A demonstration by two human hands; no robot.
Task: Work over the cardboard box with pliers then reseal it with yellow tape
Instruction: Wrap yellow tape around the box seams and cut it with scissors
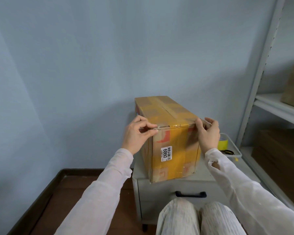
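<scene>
Left hand [136, 133]: thumb and forefinger pinch a thin strand [170, 127] at the near left top corner of the cardboard box [168, 112]. Wire or string, cannot tell which.

Right hand [209, 133]: fingers curled over the near right top corner, gripping the same strand where it turns down the box's side.

The strand lies taut along the near top edge, over old yellow tape on the lid seam and front face.

Box lies lengthwise on a small grey drawer cabinet [159, 187], near end facing the person, white label [166, 153] on that end.

Right of the box, on the cabinet top, is a clear tray [234, 146]. It holds the yellow tape roll [223, 144] and a dark tool with yellow on it [227, 152], probably the pliers, partly hidden by the right wrist. Metal shelving [278, 107] stands beyond.

Judgement: this is the strand-handling stage, bare fingers only, pliers untouched.

- Keep even tension from both corners so the strand stays on the edge and does not bite into the cardboard.
- Steady the box with the heel of one hand, since it stands close to the cabinet's front.
- Free one hand for the tool only once the other pinch is firm.
</scene>
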